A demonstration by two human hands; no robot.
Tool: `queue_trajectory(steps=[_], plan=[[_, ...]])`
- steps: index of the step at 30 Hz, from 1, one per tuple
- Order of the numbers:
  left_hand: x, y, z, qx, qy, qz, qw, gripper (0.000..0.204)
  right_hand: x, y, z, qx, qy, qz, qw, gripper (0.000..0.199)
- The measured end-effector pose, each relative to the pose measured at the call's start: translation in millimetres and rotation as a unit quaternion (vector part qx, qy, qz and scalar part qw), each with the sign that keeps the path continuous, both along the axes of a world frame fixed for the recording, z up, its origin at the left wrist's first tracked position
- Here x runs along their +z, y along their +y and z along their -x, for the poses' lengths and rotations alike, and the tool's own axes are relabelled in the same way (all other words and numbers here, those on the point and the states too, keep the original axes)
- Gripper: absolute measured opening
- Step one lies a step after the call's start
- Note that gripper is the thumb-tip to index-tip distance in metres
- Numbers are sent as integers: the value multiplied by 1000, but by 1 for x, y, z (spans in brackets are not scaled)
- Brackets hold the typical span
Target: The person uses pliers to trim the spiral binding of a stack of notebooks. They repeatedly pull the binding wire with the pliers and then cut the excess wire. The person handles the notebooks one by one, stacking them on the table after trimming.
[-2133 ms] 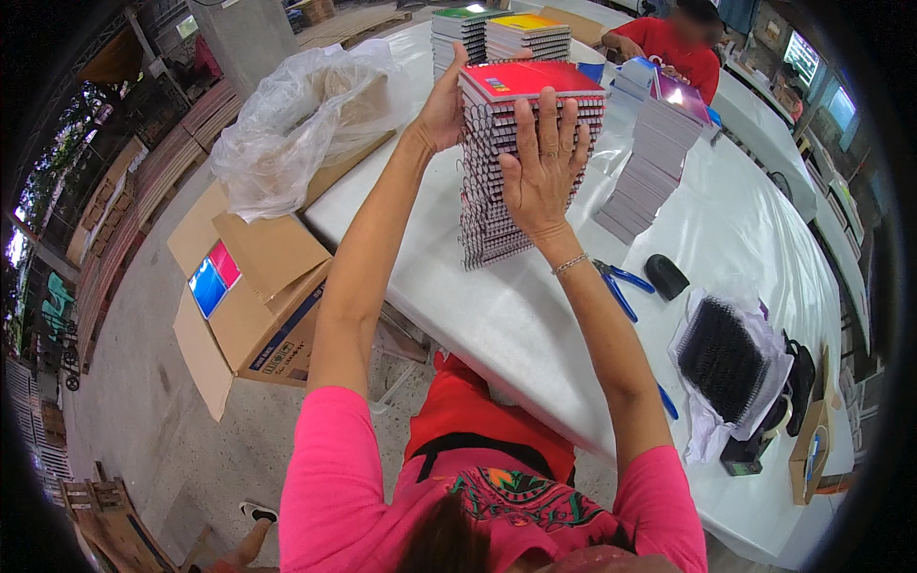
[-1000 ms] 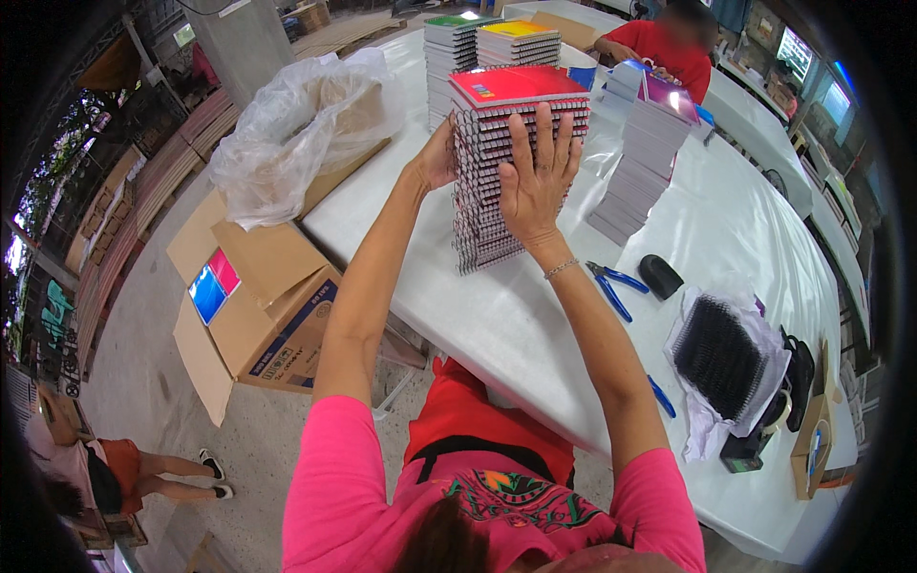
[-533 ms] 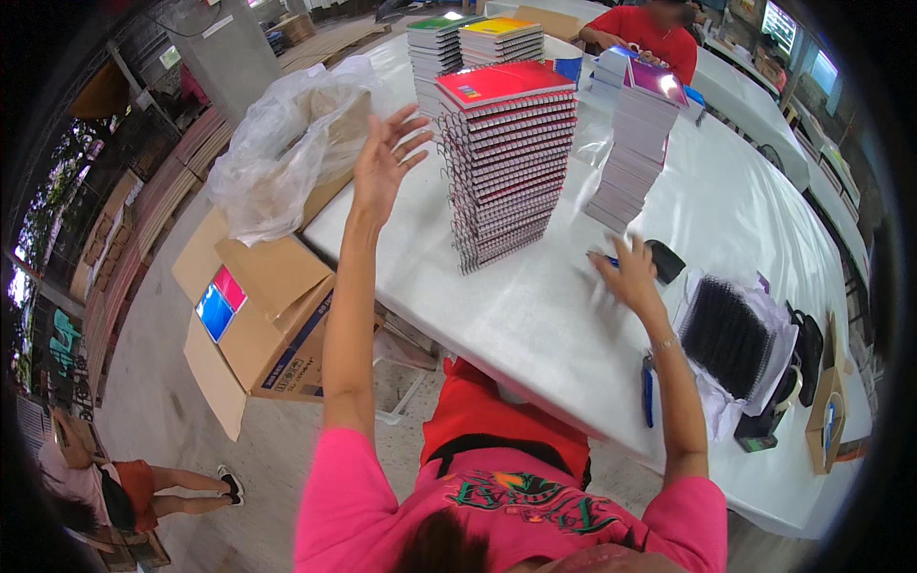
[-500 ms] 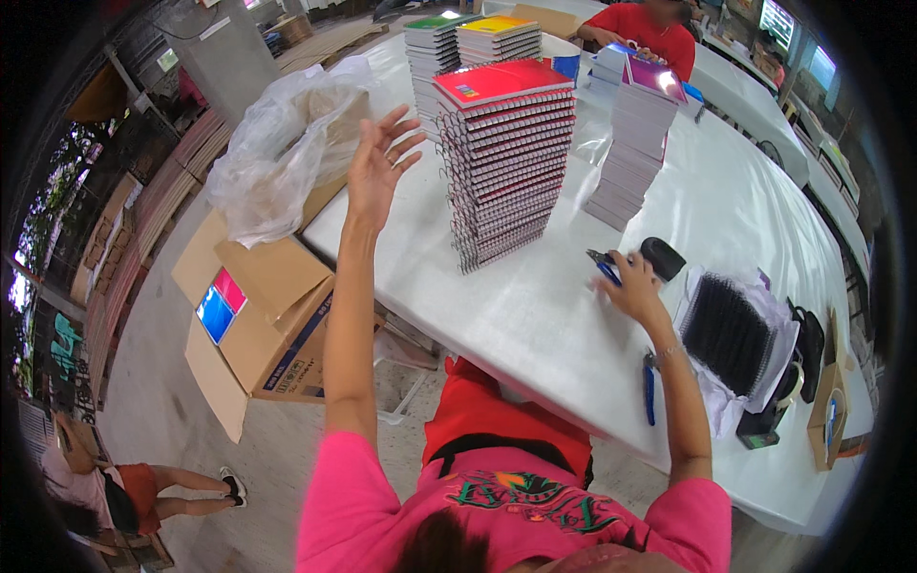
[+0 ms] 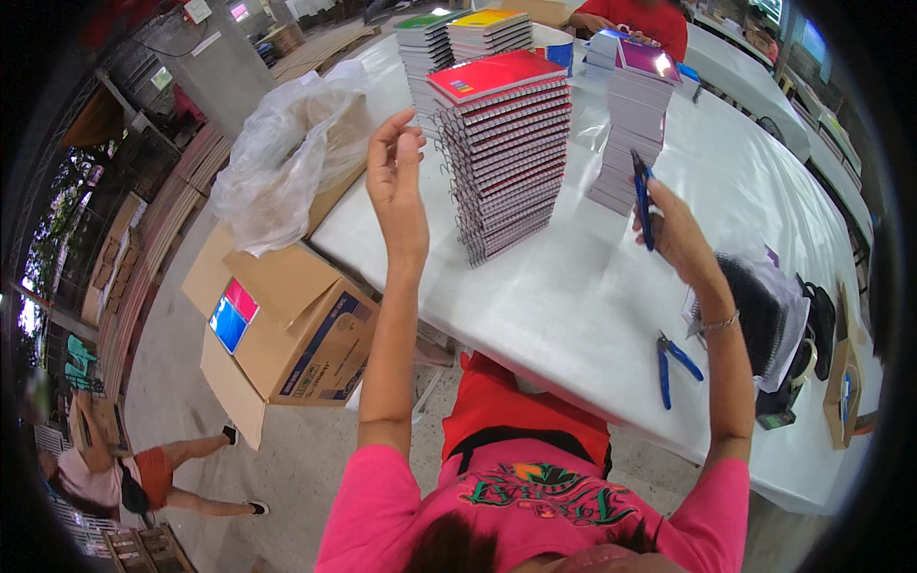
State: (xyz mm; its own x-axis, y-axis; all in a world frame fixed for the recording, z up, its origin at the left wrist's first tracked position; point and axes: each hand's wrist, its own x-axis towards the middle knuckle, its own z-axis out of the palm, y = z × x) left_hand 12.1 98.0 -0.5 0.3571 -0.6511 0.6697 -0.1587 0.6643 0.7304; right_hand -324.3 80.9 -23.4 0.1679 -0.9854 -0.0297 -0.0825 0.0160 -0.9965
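In my right hand (image 5: 676, 229) is a pair of blue-handled cutting pliers (image 5: 642, 205), its dark jaws pointing up and away from me. My left hand (image 5: 396, 186) is raised beside the loose coil ends of a tall stack of spiral notebooks (image 5: 511, 158) with red covers. Its fingers are bent and nothing shows in them; it looks a little apart from the coils. On the white table (image 5: 535, 301) near my right forearm lies a second pair of blue-handled pliers (image 5: 666, 371), handles spread.
Behind stand green notebooks (image 5: 425, 43), yellow notebooks (image 5: 489, 36) and a purple-topped stack (image 5: 635, 110). Black coils (image 5: 750, 296) lie at right. An open carton (image 5: 287, 329) and clear plastic (image 5: 282, 162) are at left. A person in red (image 5: 650, 24) sits across; another person (image 5: 153, 473) is at lower left.
My right hand has lifted the pliers off the table and turned them upright. My left hand has bent its spread fingers and turned beside the red stack. The person at lower left has changed stance.
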Motion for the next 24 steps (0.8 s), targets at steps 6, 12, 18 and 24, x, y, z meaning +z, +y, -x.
queue_trajectory(steps=[6, 12, 18, 24], plan=[[5, 3, 16, 27, -30, 12, 999, 36, 74, -6, -49, 88, 229, 154, 957, 61], [4, 6, 19, 13, 0, -3, 1000, 37, 88, 3, -81, 50, 302, 447, 841, 54], [8, 7, 22, 22, -15, -21, 999, 38, 96, 0, -87, 26, 405, 497, 767, 43], [8, 5, 25, 19, -7, -25, 999, 43, 93, -5, -93, 25, 368, 515, 774, 43]])
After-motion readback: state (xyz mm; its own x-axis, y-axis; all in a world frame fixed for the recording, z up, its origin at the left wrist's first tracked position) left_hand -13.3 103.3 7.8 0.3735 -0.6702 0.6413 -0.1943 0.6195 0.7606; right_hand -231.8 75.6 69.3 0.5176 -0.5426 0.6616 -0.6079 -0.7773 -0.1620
